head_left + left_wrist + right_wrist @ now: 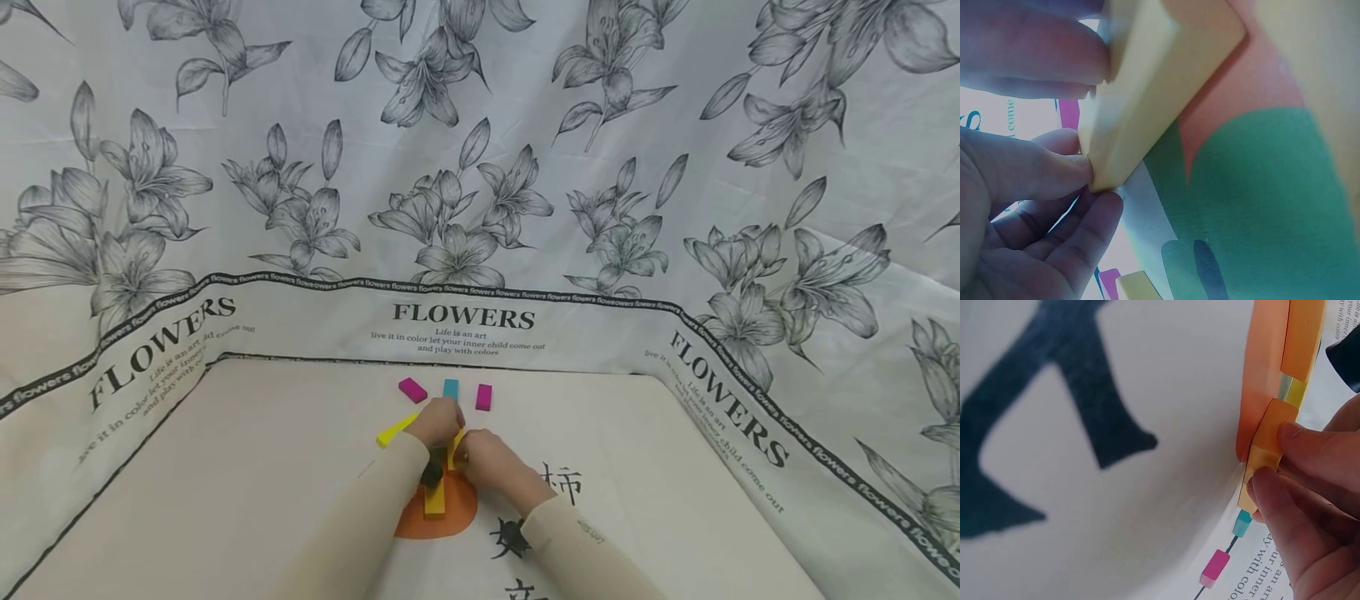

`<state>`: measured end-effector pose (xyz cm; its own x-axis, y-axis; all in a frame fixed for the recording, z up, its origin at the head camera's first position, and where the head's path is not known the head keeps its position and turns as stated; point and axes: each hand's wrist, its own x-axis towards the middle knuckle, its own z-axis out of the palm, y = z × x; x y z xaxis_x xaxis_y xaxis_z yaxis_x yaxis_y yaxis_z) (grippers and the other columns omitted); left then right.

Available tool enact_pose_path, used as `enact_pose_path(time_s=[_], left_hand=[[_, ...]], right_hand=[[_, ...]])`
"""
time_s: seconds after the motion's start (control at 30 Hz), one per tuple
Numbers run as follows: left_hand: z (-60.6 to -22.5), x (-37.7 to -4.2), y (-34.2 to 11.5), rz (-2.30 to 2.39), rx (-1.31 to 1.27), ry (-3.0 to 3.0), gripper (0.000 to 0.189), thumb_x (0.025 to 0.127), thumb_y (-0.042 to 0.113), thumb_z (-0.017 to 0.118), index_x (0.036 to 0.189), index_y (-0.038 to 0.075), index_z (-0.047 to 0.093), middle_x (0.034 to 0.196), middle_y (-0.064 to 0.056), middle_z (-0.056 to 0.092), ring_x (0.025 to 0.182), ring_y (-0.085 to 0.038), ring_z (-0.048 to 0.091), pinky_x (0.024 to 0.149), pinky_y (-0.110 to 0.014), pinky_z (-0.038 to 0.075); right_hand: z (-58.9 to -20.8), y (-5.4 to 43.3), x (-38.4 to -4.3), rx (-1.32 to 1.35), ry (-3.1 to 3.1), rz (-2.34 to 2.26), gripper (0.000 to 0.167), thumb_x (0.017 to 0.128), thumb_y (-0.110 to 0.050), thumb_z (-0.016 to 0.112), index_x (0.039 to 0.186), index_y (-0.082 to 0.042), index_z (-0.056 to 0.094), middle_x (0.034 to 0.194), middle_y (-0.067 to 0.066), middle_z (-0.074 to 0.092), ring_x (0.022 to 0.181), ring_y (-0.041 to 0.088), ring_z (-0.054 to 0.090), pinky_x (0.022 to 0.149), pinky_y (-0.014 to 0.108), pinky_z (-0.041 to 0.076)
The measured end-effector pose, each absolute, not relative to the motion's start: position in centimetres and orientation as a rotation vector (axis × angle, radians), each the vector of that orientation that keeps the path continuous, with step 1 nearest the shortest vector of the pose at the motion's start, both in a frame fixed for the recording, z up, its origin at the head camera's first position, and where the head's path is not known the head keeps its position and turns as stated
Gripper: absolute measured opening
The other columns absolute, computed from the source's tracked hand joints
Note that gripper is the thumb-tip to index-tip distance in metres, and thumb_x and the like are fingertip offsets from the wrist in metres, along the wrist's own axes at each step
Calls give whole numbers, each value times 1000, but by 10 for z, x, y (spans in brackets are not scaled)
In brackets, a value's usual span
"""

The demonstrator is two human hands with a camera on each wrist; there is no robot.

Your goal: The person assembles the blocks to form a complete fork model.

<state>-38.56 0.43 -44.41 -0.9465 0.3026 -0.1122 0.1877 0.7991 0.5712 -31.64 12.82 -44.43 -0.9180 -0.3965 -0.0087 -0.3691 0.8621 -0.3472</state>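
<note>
Both hands meet at a yellow-orange block over the orange printed circle. My left hand pinches the far end of this block; thumb and fingers show around that end in the left wrist view. My right hand grips the block's side, and its fingertips press on the block in the right wrist view. Just nearer lies another yellow block on the orange circle. A teal block stands beyond the left hand. The fingers partly hide the held block.
Two magenta blocks lie at either side of the teal one. A yellow block rests left of the left hand. The white cloth bears black characters, and a flower-printed curtain rises behind.
</note>
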Motion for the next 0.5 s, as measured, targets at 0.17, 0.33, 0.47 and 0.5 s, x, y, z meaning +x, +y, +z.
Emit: enact_pose_path(time_s=[0.17, 0.33, 0.47, 0.5], left_hand=[[-444, -386, 4, 855, 389, 2789, 20, 90, 1, 60, 104, 2, 74, 103, -10, 72, 81, -20, 61, 88, -36, 55], [-444, -384, 4, 852, 410, 2797, 20, 89, 0, 59, 103, 2, 74, 103, -10, 72, 81, -20, 61, 87, -36, 55], [-444, -385, 3, 871, 401, 2792, 20, 89, 0, 59, 102, 3, 74, 103, -10, 72, 81, -20, 61, 87, -36, 55], [-445, -385, 3, 878, 395, 2788, 20, 89, 0, 59, 102, 3, 74, 103, -10, 72, 82, -21, 61, 87, -36, 55]], right_hand=[[-443, 129, -316, -631, 2950, -513, 15, 87, -12, 70, 102, -9, 75, 88, 0, 71, 80, 12, 61, 76, 26, 56], [-443, 129, -317, -607, 2939, -522, 16, 87, -13, 71, 101, -9, 75, 89, 0, 71, 80, 13, 61, 77, 27, 56], [-443, 130, -317, -607, 2940, -536, 16, 87, -14, 70, 101, -9, 75, 90, 1, 72, 81, 13, 62, 77, 28, 56], [-443, 130, -317, -607, 2942, -531, 15, 88, -14, 69, 101, -9, 75, 90, 0, 71, 81, 13, 62, 77, 27, 56]])
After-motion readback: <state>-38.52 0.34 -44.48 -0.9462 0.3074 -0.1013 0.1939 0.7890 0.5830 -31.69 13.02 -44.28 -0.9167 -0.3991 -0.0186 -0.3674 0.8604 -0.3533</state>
